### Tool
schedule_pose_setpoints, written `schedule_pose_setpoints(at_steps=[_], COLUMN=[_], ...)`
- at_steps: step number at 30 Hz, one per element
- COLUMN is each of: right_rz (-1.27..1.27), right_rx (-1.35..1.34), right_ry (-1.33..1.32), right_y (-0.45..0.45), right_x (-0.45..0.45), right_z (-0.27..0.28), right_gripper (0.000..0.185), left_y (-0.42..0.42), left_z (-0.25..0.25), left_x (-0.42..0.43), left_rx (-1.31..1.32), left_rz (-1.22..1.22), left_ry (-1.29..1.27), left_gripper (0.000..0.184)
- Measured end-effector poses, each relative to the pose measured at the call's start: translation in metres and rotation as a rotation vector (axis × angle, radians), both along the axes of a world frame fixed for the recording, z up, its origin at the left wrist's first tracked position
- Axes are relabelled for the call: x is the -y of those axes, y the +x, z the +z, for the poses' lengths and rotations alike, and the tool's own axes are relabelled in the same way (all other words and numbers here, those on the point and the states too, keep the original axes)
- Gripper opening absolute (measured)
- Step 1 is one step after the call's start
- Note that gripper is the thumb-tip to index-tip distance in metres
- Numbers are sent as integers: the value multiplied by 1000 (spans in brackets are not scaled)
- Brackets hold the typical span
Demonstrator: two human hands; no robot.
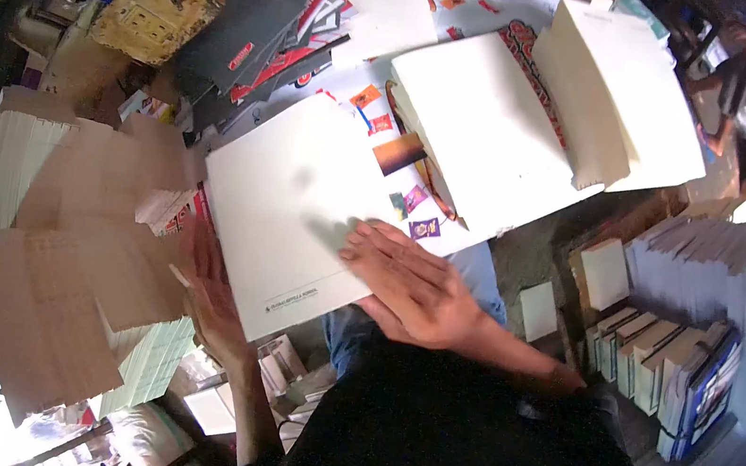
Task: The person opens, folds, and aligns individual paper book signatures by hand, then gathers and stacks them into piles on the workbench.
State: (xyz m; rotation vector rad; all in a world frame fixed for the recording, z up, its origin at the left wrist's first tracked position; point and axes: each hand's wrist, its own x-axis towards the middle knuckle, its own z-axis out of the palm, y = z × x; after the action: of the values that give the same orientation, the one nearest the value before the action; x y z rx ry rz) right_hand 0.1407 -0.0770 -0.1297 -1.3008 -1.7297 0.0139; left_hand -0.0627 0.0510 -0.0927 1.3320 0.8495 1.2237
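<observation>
A white printed page (293,193) with a line of small text along its near edge lies tilted before me; whether it is one sheet or the top of a booklet I cannot tell. My right hand (413,286) rests on its right near corner, fingers stretched out flat across the paper, thumb low by the edge. Beside the page's left edge is my left hand (207,291), smeared by motion, so its finger shape is unclear. Just beyond the left hand, a bit of red and white print (171,209) shows.
White paper stacks (483,125) (626,97) stand at the back right. Dark grey and red covers (258,36) lie behind the page. Brown-covered stacks (83,259) fill the left. Bundled books (659,369) sit at right. Small colourful stickers (424,228) dot the table.
</observation>
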Motion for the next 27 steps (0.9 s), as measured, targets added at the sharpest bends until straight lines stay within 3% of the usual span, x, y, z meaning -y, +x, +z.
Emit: schedule_pose_setpoints(at_steps=[1, 4, 5, 6, 8, 9, 10, 11, 13, 14, 15, 16, 17, 20, 23, 24, 25, 26, 27], right_rz=[-31, -207, -310, -354, -341, -320, -338, -343, -386, -371, -348, -421, -416, -634, -872, -840, -723, -766, -611], right_rx=[-71, -16, -50, -26, 0, -9, -9, -42, -97, -235, -381, -324, -319, -1042, -1271, -1330, -1411, -1651, -1651], right_ry=[26, -121, -223, -204, -159, -124, -93, -97, -79, -110, -147, -135, -137, 119, 17, 21, 125, 188, 158], right_y=[-2, -13, -17, -21, -24, -23, -22, -20, -13, -10, -9, -5, -4, -6, 12, 23, 34, 37, 48], right_x=[0, -8, -13, -20, -23, -22, -22, -18, -16, -13, -8, -5, -9, -23, -23, -20, -23, -26, -21], right_z=[2, 29, 34, 29, 17, 10, 6, 10, 16, 16, 13, 7, 7, 10, -13, -14, -17, 1, 1], right_gripper=[62, 72, 76, 82, 78, 77, 78, 82, 68, 64, 59, 39, 39, 22, 35, 38, 58, 48, 52], left_y=[-6, -85, -85, -76, -36, -16, 6, 20, 34, 43, 50, 53, 57, 57, 56, 55, 55, 54, 56], left_z=[-5, -98, -101, -101, -79, -54, -37, -37, -36, -11, -6, 1, 8, 15, 17, 14, 13, 14, 16], left_x=[2, 9, 20, 31, 35, 38, 41, 43, 44, 42, 43, 45, 45, 46, 45, 44, 44, 46, 46], left_rx=[-91, -756, -728, -984, -1250, -1272, -1092, -1054, -1049, -1226, -1296, -1298, -1299, -1295, -1278, -1288, -1277, -1260, -1232], left_rz=[-23, 215, 206, 92, -104, -184, -340, -345, -370, -399, -303, -310, -313, -340, -356, -358, -335, -334, -333], left_ry=[-19, 184, 188, 482, 939, 1088, 836, 857, 704, 832, 782, 754, 727, 715, 704, 708, 733, 719, 717], left_gripper=[64, 53, 53, 52, 47, 43, 40, 40, 46, 55, 66, 70, 74, 72, 79, 88, 100, 103, 106])
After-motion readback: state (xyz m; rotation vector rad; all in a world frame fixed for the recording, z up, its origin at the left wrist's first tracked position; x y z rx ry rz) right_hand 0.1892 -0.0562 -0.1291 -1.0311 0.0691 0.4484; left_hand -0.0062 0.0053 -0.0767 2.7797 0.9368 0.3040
